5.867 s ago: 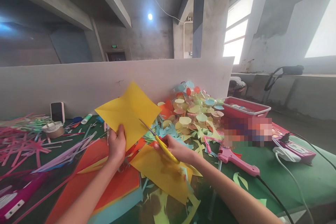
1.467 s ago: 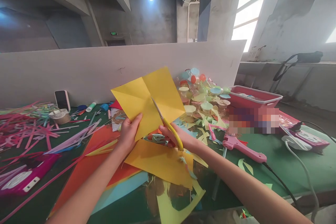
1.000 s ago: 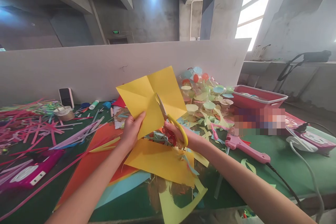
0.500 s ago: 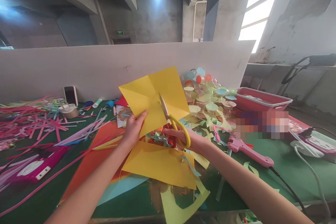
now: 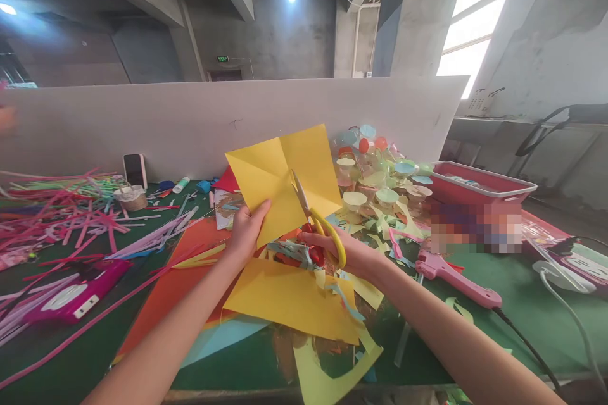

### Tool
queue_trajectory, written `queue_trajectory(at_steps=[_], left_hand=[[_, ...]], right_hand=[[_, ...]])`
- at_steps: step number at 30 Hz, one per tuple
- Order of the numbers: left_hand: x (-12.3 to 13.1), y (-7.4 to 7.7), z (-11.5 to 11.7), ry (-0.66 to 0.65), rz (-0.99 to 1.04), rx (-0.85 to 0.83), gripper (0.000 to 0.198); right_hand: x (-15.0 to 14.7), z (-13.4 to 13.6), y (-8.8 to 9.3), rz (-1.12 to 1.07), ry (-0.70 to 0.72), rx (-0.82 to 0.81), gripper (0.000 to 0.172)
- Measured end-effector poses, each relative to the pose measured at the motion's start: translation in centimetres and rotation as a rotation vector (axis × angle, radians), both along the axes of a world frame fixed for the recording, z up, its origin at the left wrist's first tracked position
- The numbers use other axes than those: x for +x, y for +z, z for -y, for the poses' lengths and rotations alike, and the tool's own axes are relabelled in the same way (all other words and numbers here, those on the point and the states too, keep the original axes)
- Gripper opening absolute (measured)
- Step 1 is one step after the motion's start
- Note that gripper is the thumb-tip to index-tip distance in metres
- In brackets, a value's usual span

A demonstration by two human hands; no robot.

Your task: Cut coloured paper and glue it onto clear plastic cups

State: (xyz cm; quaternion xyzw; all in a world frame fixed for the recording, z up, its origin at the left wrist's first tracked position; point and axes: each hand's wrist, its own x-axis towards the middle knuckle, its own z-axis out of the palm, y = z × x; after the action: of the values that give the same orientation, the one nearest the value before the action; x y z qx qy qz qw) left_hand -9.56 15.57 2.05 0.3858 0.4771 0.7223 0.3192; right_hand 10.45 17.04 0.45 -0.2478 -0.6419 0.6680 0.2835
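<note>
My left hand (image 5: 247, 226) pinches the lower left edge of a creased yellow sheet of paper (image 5: 268, 183), held up off the table. My right hand (image 5: 349, 250) is closed around the yellow handles of a pair of scissors (image 5: 327, 228). Their blades point up and to the left, against the sheet near its middle crease. Under my hands lies another yellow sheet (image 5: 289, 300) with paper scraps on it. A light green offcut (image 5: 318, 373) with a curved cut-out hangs over the table's front edge.
Pink and purple strips (image 5: 99, 221) and a magenta power strip (image 5: 78, 291) lie at left. Stacked cups with paper discs (image 5: 375, 177) stand behind. At right are a pink glue gun (image 5: 456, 281) with a cord, and a red basket (image 5: 484, 180). A white board (image 5: 190, 126) closes off the back.
The held yellow sheet has turned slightly, and its fold shows more. The scissors remain against it. At the far left edge, a blurred hand of another person has come into view.
</note>
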Motion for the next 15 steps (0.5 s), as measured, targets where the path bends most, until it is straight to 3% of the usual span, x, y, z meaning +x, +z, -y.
queue_trajectory(at_steps=[10,15], left_hand=[[-0.4,-0.4,-0.2,-0.02,-0.056,-0.001,0.04],[-0.5,-0.3,-0.2,-0.01,-0.042,-0.002,0.04]], right_hand=[[-0.3,0.6,0.8,-0.035,-0.011,-0.056,0.044],[-0.8,-0.3,-0.2,-0.102,-0.097,-0.063,0.042]])
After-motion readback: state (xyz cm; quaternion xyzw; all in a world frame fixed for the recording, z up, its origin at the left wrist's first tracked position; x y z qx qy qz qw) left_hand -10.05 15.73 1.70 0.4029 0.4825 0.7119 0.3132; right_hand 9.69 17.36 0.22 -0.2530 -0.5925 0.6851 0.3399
